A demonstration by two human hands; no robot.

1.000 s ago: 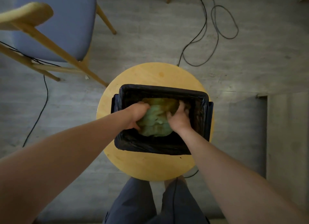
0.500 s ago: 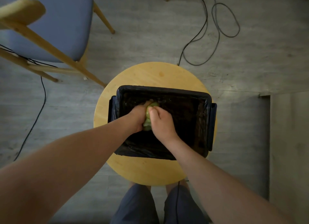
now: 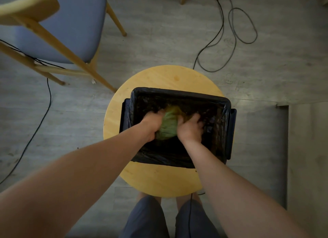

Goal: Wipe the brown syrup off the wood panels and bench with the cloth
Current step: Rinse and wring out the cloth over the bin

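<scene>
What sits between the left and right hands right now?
The bunched green cloth; left hand and right hand both grip it inside the black-lined bin, per the head view.

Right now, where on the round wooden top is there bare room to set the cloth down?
Bare crescent of the round wooden top beyond the black-lined bin; another between the bin and the top's near edge; a thin strip on the bin's left. Inside the bin is crowded: left hand, right hand and cloth.
</scene>
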